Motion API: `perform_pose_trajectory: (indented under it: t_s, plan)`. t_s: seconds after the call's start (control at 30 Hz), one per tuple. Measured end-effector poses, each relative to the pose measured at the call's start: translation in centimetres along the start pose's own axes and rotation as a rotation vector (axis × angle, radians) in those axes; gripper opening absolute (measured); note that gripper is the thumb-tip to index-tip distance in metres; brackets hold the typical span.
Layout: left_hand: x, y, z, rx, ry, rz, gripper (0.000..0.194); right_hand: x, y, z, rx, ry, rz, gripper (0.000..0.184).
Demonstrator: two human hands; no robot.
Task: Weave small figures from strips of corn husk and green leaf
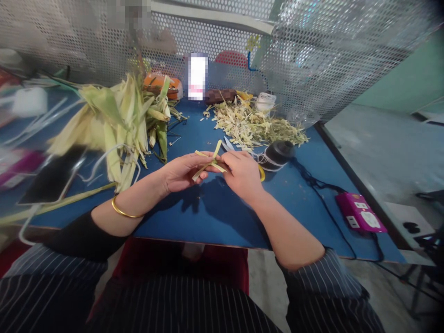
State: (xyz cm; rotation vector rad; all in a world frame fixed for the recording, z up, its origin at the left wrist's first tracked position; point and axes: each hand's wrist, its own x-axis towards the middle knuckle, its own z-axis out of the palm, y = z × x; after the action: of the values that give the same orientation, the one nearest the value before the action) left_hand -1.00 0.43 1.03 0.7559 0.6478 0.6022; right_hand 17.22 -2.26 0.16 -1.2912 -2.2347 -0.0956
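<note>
Pale yellow-green strips of corn husk (pixel 217 150) cross one another between my hands, above the blue table. My left hand (pixel 183 172) pinches them from the left, its thumb along the top. From the right, the closed fingers of my right hand (pixel 243 173) meet the same strips. Just behind my right hand show the blades of scissors (pixel 227 143); a yellow handle (pixel 262 173) peeks out at its right side. A dark spool (pixel 278 155) with white thread around it lies close by. My fingers partly hide where the strips cross.
A bundle of corn husks (pixel 120 115) lies to the left, near a dark phone (pixel 52 178) with a white cable. Husk scraps (pixel 249 122) are heaped at the back. To the right sits a purple power strip (pixel 360 212) with black cords. Perforated metal mesh (pixel 215 39) borders the far side.
</note>
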Motion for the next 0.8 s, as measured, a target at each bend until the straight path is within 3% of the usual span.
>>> perform_pose_trajectory:
  t_s: [0.17, 0.33, 0.43, 0.6, 0.7, 0.8]
  plan:
    - [0.0, -0.1, 0.0, -0.05, -0.048, 0.043, 0.019, 0.1, -0.1, -0.1, 0.242, 0.007, 0.098, 0.019]
    - [0.2, 0.0, 0.0, -0.091, 0.05, 0.143, 0.019, 0.2, -0.3, -0.7, 0.284, 0.016, 0.157, 0.019]
    - [0.2, 0.0, 0.2, -0.138, 0.049, 0.154, 0.016, 0.3, -0.3, -0.7, 0.337, 0.043, 0.206, 0.018]
    - [-0.2, 0.0, 0.3, -0.193, -0.049, 0.131, 0.015, 0.4, -0.4, -0.1, 0.748, -0.009, 0.327, 0.01]
    - [-0.2, -0.2, 0.2, -0.172, -0.102, 0.123, 0.013, 0.4, -1.0, 0.2, 1.036, -0.002, 0.405, 0.016]
    - [-0.2, -0.3, 0.2, -0.155, -0.125, 0.093, 0.011, 0.5, -1.3, 0.3, 1.14, 0.042, 0.476, 0.013]
